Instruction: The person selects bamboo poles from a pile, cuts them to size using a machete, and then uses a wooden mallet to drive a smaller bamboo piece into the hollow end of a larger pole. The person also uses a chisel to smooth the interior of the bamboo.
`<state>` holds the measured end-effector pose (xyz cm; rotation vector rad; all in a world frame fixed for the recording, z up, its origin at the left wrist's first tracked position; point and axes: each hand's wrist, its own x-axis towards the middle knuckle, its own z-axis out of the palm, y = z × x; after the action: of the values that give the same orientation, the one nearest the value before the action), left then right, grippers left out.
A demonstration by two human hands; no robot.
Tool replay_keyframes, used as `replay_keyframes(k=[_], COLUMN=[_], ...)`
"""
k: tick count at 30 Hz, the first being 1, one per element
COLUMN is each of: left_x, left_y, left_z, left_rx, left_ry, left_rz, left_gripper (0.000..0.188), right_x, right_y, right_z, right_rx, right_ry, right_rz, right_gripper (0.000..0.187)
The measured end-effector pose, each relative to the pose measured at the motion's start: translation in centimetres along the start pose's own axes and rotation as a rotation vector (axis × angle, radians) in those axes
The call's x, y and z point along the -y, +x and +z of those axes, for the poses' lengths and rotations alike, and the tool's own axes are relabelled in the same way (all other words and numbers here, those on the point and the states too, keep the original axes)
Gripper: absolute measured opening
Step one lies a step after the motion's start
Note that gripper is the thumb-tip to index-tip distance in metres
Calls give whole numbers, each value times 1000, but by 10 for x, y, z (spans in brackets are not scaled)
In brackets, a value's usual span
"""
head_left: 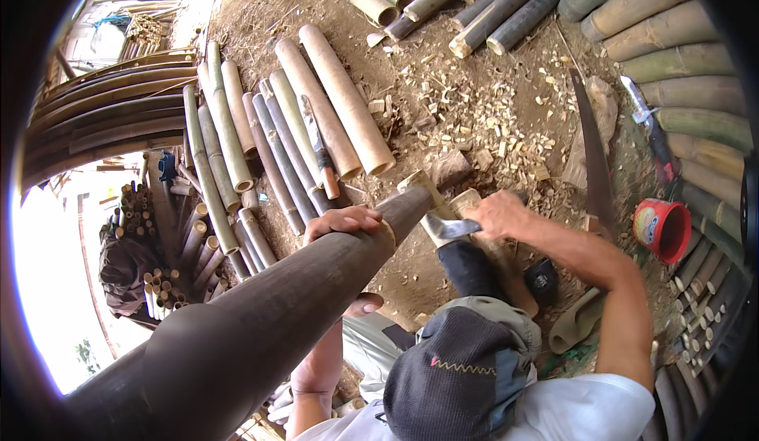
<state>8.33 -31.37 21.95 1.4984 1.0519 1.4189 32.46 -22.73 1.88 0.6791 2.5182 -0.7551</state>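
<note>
A thick dark bamboo pole (269,322) slants from the lower left up to the middle of the head view. Its far end lies by a pale wooden block (417,180). My left hand (348,223) is wrapped round the pole near that end, fingers over the top and thumb below. In my right hand (502,215) is a chopping knife, held by its handle. Its metal blade (452,228) points left, just beside the pole's end; whether the two touch I cannot tell.
Cut bamboo lengths (344,101) lie at the left, with a knife (314,140) across them. Wood chips (506,124) cover the ground. Rightward are a saw (593,148), a sheath knife (652,132), a red bucket (639,223) and stacked bamboo (696,93). A dark cap (443,378) fills the lower middle.
</note>
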Motion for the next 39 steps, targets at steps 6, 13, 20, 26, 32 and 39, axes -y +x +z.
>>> replay_keyframes(k=[6, 13, 20, 26, 32, 39], left_x=[-3, 15, 105, 126, 129, 115], left_y=[-6, -5, -49, -54, -56, -60], left_z=[-8, -4, 5, -4, -20, 18], left_rx=[4, 31, -174, -265, -259, -126], left_ry=[-15, 27, 120, -29, -14, 412], left_rz=[14, -90, -287, -36, 48, -8], left_gripper=[86, 103, 123, 106, 89, 69], right_x=[-113, -117, 83, 146, 150, 166], right_y=[-50, -2, -20, 8, 2, -16], right_z=[-24, 66, -107, -164, -169, -134], right_rx=[-266, -645, -1139, -925, -1020, -1096], right_ry=[365, 114, 861, 923, 929, 842], right_rz=[505, 723, -707, -971, -942, -911], right_gripper=[13, 67, 102, 69, 59, 45])
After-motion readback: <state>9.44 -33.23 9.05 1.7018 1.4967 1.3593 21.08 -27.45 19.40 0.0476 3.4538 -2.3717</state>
